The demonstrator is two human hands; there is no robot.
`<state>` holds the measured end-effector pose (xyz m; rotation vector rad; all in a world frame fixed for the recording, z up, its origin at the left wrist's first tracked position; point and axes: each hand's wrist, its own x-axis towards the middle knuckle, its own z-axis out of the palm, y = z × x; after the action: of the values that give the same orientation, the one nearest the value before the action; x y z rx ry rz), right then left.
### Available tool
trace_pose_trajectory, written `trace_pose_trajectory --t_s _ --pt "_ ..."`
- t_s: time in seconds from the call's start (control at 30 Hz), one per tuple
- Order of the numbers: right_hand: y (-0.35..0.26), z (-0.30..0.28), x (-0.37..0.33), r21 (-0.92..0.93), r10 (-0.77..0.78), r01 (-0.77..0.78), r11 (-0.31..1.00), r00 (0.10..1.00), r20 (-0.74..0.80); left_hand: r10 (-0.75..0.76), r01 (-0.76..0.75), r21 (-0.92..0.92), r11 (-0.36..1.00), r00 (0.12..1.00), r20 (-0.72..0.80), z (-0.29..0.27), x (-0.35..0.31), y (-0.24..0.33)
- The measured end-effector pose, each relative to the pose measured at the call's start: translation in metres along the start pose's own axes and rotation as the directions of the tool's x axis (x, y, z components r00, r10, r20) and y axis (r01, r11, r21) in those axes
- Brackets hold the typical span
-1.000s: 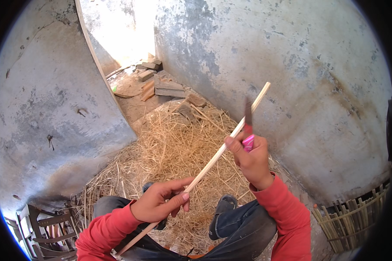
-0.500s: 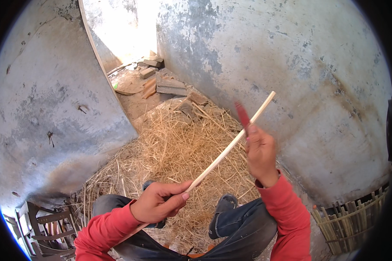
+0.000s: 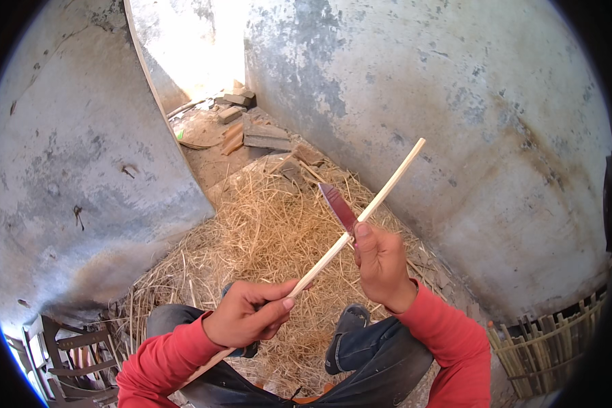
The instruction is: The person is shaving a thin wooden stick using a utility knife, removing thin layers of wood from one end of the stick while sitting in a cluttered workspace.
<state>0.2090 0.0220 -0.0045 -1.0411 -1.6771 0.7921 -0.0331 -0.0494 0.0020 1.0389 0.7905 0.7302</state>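
A long pale wooden stick [image 3: 396, 178] slants from my left forearm up to the right. My left hand [image 3: 255, 314] grips its lower part, thumb and forefinger closed round it. In my right hand [image 3: 382, 262] is a knife [image 3: 338, 207] with a reddish-looking blade pointing up and left. The blade crosses the stick near its middle, close against it, and a small curl seems to stand at the contact. The knife's handle is hidden inside my right fist.
Straw-like shavings [image 3: 272, 224] cover the floor round my feet. Bricks [image 3: 268, 136] lie by the bright doorway. Worn plaster walls [image 3: 455, 88] rise on both sides. A slatted basket [image 3: 551, 350] stands at the lower right, a dark chair-like frame [image 3: 75, 360] at the lower left.
My right hand has moved down and left along the stick, bringing the knife toward its middle. My left hand stays in place, and the stick's upper end has shifted slightly.
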Motion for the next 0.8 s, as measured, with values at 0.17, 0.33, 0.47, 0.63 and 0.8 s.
trace_pose_trajectory --t_s 0.17,0.33,0.47,0.63,0.8 --pt "0.002 0.003 -0.003 0.040 0.031 -0.031 0.999 0.999 0.021 -0.005 0.005 -0.004 1.000 0.998 -0.061 0.006 0.000 0.005" --pt "-0.020 0.018 -0.014 -0.019 0.031 -0.029 0.999 0.993 0.117 0.019 -0.019 0.007 1.000 0.998 -0.053 0.006 0.003 0.005" --pt "-0.024 0.030 -0.024 -0.011 -0.056 0.061 0.998 0.964 0.262 0.076 -0.072 0.048 0.996 0.995 -0.069 0.005 0.008 0.005" --pt "-0.024 0.022 -0.012 0.038 -0.039 0.034 0.999 0.989 0.144 0.132 -0.129 0.033 0.991 0.986 -0.099 0.010 0.009 0.011" --pt "0.005 -0.014 0.016 -0.026 0.000 -0.005 1.000 0.986 -0.168 0.034 -0.035 -0.007 0.999 0.998 -0.062 0.005 0.003 0.012"
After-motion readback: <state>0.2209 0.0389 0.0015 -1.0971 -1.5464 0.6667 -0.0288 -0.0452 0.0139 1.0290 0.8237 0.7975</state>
